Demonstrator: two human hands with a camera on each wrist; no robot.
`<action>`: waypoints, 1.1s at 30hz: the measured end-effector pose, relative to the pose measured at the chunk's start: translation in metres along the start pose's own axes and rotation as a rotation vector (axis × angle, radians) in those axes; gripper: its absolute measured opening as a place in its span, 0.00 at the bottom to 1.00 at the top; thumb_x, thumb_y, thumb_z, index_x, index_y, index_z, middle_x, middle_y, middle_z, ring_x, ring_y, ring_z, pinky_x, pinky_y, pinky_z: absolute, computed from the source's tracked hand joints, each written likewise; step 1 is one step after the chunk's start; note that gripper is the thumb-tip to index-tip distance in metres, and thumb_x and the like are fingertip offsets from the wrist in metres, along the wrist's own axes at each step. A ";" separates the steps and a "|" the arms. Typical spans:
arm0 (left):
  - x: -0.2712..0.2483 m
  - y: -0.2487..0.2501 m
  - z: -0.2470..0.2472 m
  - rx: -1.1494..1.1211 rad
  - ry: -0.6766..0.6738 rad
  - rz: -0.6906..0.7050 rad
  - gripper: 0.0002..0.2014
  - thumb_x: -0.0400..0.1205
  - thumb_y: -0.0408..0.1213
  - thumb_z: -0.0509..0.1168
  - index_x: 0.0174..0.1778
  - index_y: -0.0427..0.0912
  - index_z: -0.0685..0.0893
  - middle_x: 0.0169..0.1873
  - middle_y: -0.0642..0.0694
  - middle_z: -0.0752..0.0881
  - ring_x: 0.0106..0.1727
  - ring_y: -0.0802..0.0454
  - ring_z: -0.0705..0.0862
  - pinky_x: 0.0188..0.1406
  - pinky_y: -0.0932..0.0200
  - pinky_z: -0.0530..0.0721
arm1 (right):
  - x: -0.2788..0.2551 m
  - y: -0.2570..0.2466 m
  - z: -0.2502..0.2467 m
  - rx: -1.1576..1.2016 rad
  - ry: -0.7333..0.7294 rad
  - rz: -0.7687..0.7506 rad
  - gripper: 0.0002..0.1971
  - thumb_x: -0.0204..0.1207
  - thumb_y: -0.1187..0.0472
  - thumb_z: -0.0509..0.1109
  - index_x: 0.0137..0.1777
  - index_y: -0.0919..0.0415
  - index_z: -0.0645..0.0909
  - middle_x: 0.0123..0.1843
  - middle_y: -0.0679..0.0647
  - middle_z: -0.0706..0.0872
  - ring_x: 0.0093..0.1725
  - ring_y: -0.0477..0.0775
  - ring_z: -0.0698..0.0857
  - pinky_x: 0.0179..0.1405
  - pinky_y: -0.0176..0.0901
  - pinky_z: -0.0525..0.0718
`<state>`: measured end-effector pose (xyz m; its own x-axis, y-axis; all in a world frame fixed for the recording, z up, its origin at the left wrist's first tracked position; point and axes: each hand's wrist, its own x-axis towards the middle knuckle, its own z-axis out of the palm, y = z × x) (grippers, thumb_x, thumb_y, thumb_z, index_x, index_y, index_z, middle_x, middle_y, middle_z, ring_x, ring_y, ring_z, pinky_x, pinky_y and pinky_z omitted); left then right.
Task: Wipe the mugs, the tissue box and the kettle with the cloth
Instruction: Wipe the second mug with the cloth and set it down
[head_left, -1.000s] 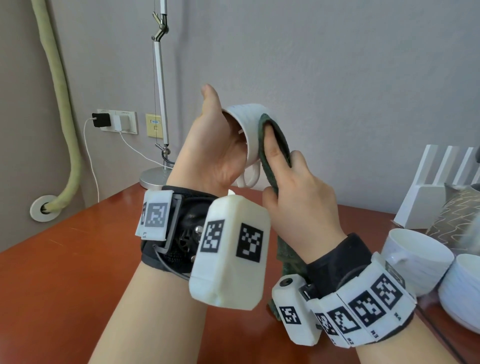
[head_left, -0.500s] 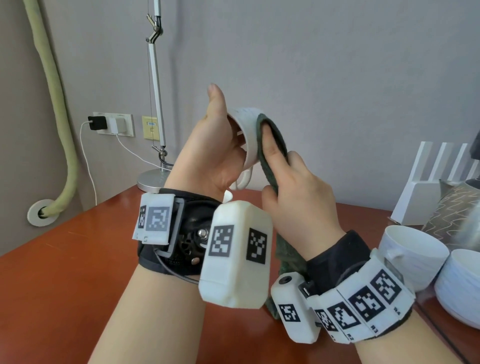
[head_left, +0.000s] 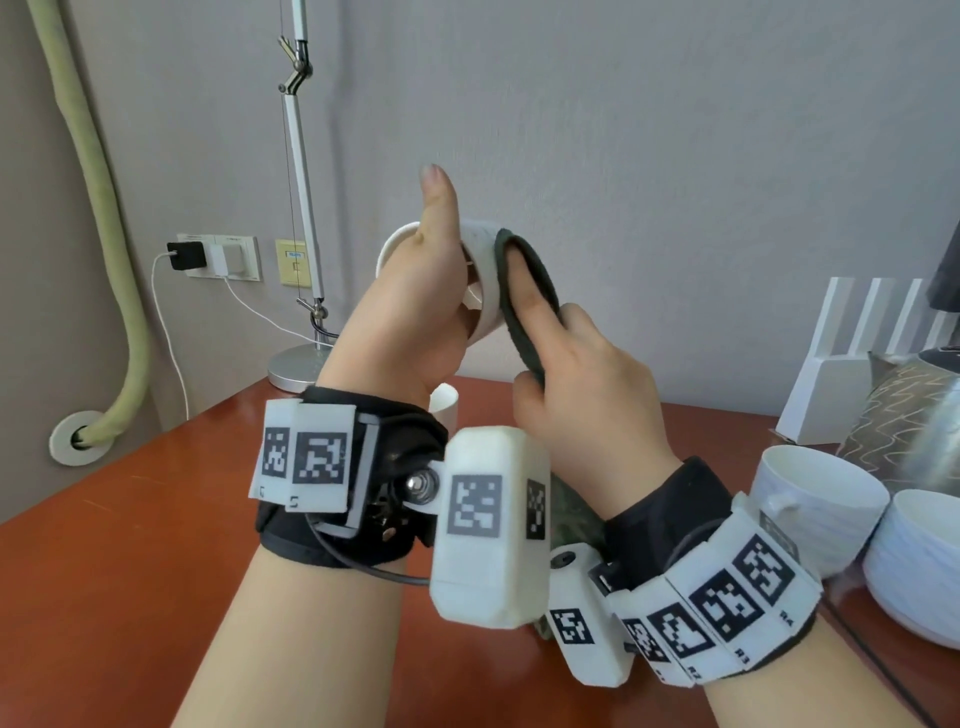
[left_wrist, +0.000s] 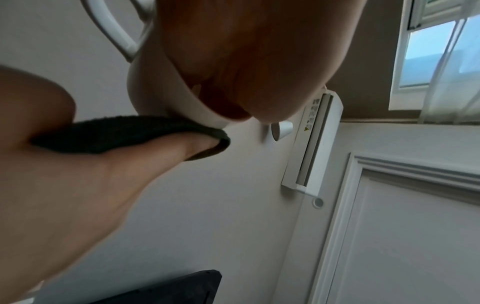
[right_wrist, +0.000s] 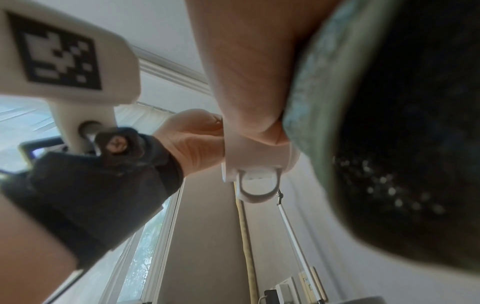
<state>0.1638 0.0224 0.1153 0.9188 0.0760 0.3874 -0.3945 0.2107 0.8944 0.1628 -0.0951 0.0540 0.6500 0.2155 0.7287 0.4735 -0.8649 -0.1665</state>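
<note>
My left hand (head_left: 410, 322) grips a white mug (head_left: 483, 275) on its side in the air, thumb pointing up across it and the rim to the left. My right hand (head_left: 582, 384) holds a dark green cloth (head_left: 524, 296); its straight forefinger presses the cloth flat against the mug's base. The rest of the cloth hangs below that hand. The left wrist view has the mug (left_wrist: 161, 86) with the cloth (left_wrist: 124, 133) under it. From the right wrist, the mug's handle (right_wrist: 257, 185) points down. A patterned silver kettle (head_left: 904, 431) stands at the right.
Two more white mugs (head_left: 815, 499) (head_left: 914, 561) sit on the red-brown table (head_left: 130, 545) at the right, with a white finned object (head_left: 852, 364) behind them. A small white cup (head_left: 444, 410) stands behind my left wrist. A lamp base (head_left: 296, 369) is at the back.
The mug has turned in my left hand, so its rim now shows left of the thumb. The cloth stays pressed on the base under my right forefinger.
</note>
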 end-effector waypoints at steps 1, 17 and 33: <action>0.001 0.000 -0.001 -0.018 0.023 -0.008 0.31 0.88 0.60 0.46 0.28 0.42 0.76 0.41 0.37 0.76 0.47 0.46 0.78 0.65 0.40 0.80 | -0.001 -0.003 0.001 0.014 -0.011 -0.014 0.43 0.71 0.65 0.59 0.84 0.39 0.46 0.42 0.51 0.69 0.28 0.57 0.69 0.27 0.44 0.66; 0.015 -0.003 -0.014 -0.277 -0.058 -0.171 0.38 0.87 0.63 0.47 0.70 0.28 0.74 0.62 0.33 0.85 0.59 0.44 0.88 0.44 0.53 0.90 | -0.002 -0.002 0.005 -0.053 -0.014 0.007 0.47 0.70 0.67 0.61 0.84 0.41 0.41 0.39 0.52 0.70 0.26 0.55 0.70 0.23 0.42 0.59; 0.012 -0.003 -0.018 -0.266 -0.221 -0.198 0.39 0.87 0.63 0.43 0.71 0.28 0.75 0.61 0.31 0.86 0.60 0.40 0.88 0.56 0.46 0.88 | 0.002 0.006 -0.002 -0.118 -0.030 0.070 0.48 0.71 0.66 0.60 0.80 0.36 0.32 0.38 0.50 0.69 0.27 0.51 0.67 0.24 0.42 0.61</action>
<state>0.1768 0.0398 0.1131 0.9402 -0.1972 0.2779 -0.1659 0.4473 0.8789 0.1656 -0.1003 0.0556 0.6972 0.1649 0.6976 0.3542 -0.9253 -0.1352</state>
